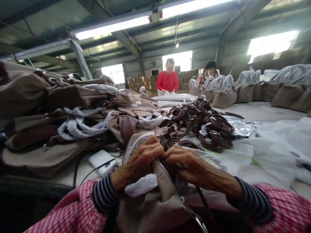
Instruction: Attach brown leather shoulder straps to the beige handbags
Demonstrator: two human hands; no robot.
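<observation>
A beige fabric handbag [155, 204] with a zipper lies against me at the table's near edge. My left hand [139, 160] is closed on the bag's top edge, fingers curled over the fabric beside a white-wrapped handle. My right hand [191, 165] is closed too, its fingers tucked into the bag's opening next to the left hand, and what they pinch is hidden. A brown strap [206, 207] runs down from under my right wrist.
A tall heap of beige and brown bags [60, 110] fills the left. A pile of coiled brown straps [206, 124] lies ahead, white plastic wrappers [274, 145] at right. A white power bank [103, 161] with cable sits near left. Two people [168, 81] work at the far end.
</observation>
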